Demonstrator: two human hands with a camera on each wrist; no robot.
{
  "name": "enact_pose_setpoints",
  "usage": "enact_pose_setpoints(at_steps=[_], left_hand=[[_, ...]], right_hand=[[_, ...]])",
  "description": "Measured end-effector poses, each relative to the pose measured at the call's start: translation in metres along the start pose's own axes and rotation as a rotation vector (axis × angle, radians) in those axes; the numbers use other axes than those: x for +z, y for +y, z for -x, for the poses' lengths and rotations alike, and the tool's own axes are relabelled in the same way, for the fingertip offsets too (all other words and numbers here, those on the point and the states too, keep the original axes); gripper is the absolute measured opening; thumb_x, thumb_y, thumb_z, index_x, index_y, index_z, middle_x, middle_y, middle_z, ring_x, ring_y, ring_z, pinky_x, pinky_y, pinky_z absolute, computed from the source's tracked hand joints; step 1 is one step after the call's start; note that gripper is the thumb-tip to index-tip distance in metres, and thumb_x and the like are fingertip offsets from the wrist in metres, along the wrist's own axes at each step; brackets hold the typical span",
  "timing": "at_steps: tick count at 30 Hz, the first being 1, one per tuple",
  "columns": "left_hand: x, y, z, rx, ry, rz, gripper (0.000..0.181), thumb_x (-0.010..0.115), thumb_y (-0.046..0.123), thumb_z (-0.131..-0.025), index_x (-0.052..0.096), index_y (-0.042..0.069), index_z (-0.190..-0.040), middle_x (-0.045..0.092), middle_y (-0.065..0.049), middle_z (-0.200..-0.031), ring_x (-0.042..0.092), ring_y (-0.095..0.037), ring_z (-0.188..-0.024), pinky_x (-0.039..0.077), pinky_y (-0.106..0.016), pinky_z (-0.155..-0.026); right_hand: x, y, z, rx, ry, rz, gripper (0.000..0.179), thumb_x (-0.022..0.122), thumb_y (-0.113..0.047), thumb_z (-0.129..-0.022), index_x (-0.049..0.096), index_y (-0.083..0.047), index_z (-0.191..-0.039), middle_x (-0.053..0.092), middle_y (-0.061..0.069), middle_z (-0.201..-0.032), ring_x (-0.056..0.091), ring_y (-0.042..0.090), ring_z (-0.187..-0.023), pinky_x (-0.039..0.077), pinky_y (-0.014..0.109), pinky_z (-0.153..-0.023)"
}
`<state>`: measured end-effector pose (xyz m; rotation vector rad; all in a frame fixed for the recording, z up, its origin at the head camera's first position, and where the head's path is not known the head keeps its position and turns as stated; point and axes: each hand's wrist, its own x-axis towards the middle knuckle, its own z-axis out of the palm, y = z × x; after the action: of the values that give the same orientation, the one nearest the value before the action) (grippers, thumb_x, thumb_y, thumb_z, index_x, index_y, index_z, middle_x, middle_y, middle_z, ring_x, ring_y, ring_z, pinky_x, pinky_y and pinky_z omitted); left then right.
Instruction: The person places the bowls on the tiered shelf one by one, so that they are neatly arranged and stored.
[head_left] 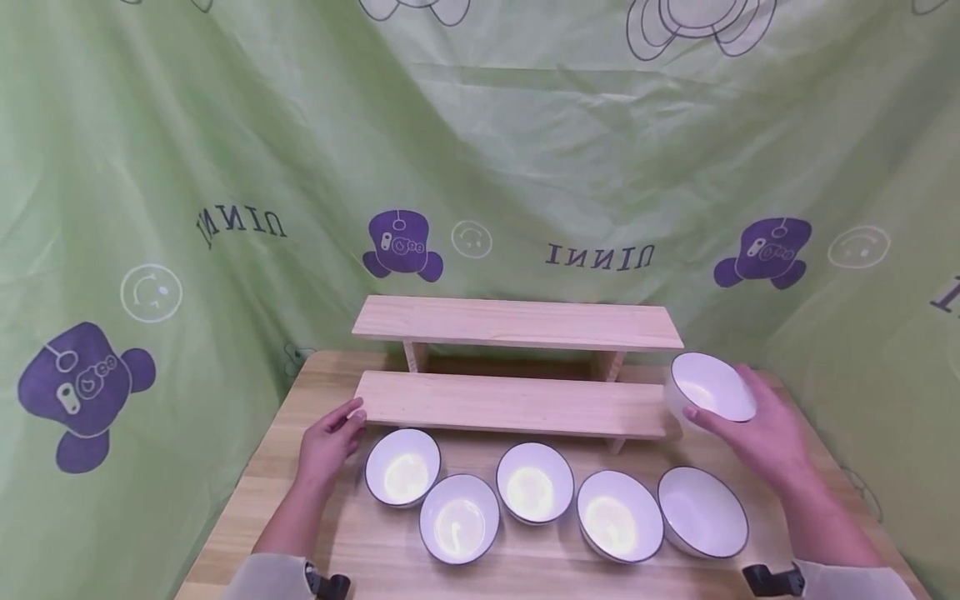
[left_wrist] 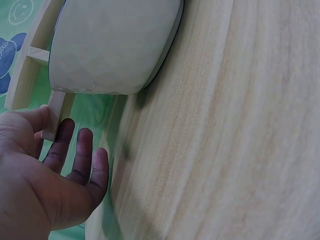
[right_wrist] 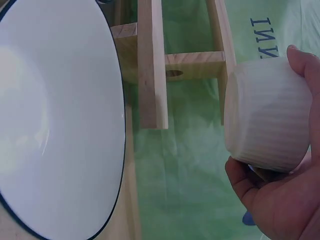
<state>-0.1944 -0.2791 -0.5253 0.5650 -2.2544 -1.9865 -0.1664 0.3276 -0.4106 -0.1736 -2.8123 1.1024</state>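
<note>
My right hand grips a white bowl by its side, thumb near the rim, beside the right end of a two-tier wooden shelf's lower board. In the right wrist view, the held bowl shows a ribbed outer wall and is tilted. My left hand pinches the left end of the lower board between thumb and index finger; in the left wrist view its other fingers spread loosely below the board end. Nearest that hand on the table is a dark-rimmed white bowl.
More white bowls with dark rims, including a middle one and a rightmost one, stand upright in front of the shelf. The upper board is behind the lower one. A green printed curtain hangs behind the wooden table.
</note>
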Motion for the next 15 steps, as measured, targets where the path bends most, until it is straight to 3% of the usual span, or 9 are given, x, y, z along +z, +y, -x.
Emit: enact_pose_setpoints(at_steps=[10,15], left_hand=[[-0.001,0.000,0.001,0.004,0.003,-0.012,0.051,0.077,0.037,-0.095,0.067,0.015,-0.140,0.073,-0.006,-0.115,0.071,-0.022,-0.106,0.062,-0.031,-0.084],[-0.001,0.001,0.001,0.004,0.004,-0.018,0.053,0.078,0.039,-0.095,0.066,0.016,-0.141,0.072,-0.007,-0.118,0.071,-0.020,-0.105,0.062,-0.030,-0.084]], right_hand=[[0.007,-0.018,-0.007,-0.009,-0.019,-0.012,0.117,0.080,-0.055,-0.087,0.009,-0.005,-0.166,0.023,0.040,-0.160,0.031,0.065,-0.137,0.033,0.081,-0.101],[0.012,-0.029,-0.012,-0.032,-0.020,-0.026,0.118,0.081,-0.055,-0.086,0.011,-0.005,-0.166,0.025,0.039,-0.160,0.033,0.063,-0.137,0.034,0.080,-0.102]])
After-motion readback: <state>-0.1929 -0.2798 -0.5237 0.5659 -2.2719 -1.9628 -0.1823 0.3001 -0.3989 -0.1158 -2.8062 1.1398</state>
